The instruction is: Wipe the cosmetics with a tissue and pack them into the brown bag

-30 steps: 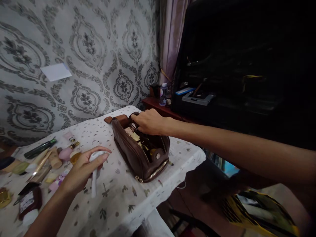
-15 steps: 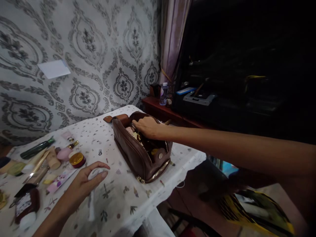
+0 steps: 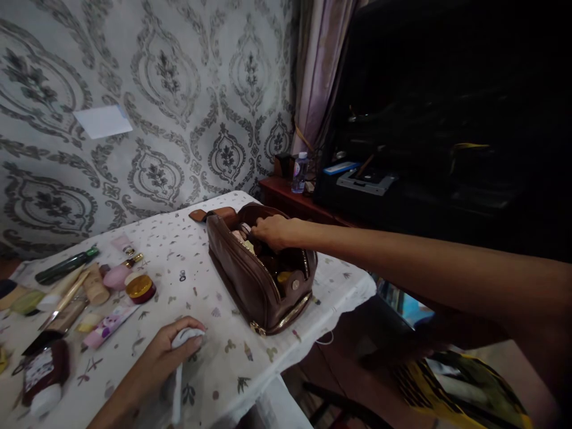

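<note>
A brown zip-up toiletry bag [image 3: 236, 271] stands on the cloth-covered table, its top unzipped. My right hand [image 3: 274, 231] reaches into its opening with curled fingers. The fingertips are partly hidden, and I cannot make out what they hold. Small pale and yellow items lie inside the bag beside that hand. My left hand [image 3: 176, 345] is closed on a white item [image 3: 187, 336], with a thin white strip hanging below the palm. Its kind is unclear. Left of this hand lie a pink-and-white tube [image 3: 109, 326] and a round jar [image 3: 140, 289] with an amber lid.
More cosmetics crowd the table's left side, including a dark green bottle [image 3: 67, 266] and a dark red bottle with a white cap [image 3: 44, 375]. Behind the bag are a red-brown cabinet [image 3: 283, 192], a clear bottle [image 3: 300, 173] and a large dark screen [image 3: 438, 107].
My left hand has moved slightly right and down, with its fingers closer around the white item. The right hand stays in the bag, shifted a little. The view has tilted slightly.
</note>
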A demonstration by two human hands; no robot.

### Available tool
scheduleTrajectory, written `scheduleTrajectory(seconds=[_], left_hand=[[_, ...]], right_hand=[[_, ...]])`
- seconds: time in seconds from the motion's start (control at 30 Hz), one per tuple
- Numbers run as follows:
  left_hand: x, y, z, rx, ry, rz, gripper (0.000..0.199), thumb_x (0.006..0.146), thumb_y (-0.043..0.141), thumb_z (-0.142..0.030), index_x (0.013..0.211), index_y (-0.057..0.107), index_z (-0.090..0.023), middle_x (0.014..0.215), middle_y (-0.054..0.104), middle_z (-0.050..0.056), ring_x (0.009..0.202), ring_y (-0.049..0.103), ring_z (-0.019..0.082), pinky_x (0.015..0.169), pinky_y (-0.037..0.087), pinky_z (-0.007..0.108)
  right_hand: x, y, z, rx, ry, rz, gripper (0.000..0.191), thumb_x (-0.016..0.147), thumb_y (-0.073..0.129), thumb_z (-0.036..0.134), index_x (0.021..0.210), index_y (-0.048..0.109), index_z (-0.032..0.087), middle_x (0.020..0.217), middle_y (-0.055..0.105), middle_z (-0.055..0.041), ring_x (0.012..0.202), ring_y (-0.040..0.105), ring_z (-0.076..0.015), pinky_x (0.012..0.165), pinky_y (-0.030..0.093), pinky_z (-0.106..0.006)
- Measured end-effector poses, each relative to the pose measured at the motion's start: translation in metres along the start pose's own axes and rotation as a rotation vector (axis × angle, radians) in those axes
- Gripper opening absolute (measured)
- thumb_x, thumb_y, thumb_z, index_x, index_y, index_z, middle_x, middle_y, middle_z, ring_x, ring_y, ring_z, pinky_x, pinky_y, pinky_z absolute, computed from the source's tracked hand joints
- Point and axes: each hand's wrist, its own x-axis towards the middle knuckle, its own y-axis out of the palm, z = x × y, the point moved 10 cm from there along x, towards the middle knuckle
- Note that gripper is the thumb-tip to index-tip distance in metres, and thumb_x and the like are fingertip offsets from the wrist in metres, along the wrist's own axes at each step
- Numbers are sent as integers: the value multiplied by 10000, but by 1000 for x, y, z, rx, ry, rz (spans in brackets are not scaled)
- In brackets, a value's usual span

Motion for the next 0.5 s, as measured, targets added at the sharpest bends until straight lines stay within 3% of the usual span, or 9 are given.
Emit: scheduleTrajectory(seconds=[0.17,0.3,0.5], left_hand=[[1,-7,20,-54,-13,-101,422,782,675,-618,921,716,-222,673,540,-9,639,450,162,618,391,254],[3,-4,23,-30,-12,-51,446,808,644,-635,969,714,-225,687,533,-7,656,459,162,627,396,255],[3,-6,20,-5,-21,-67,485,780,643,-669,953,714,-222,792,593,21,745,516,187,668,432,262]], right_hand=[[1,1,2,-14,-45,24,550,724,747,72,1260,625,98,1295,622,-202,1134,664,-299,892,535,-330],[-3,-4,2,0,-69,-2,496,783,707,76,1267,603,60,1313,598,-227,1163,643,-304,917,518,-330],[0,2,4,30,-110,32,597,785,708,74,1356,536,79,1392,531,-224,1199,615,-317,933,516,-348]])
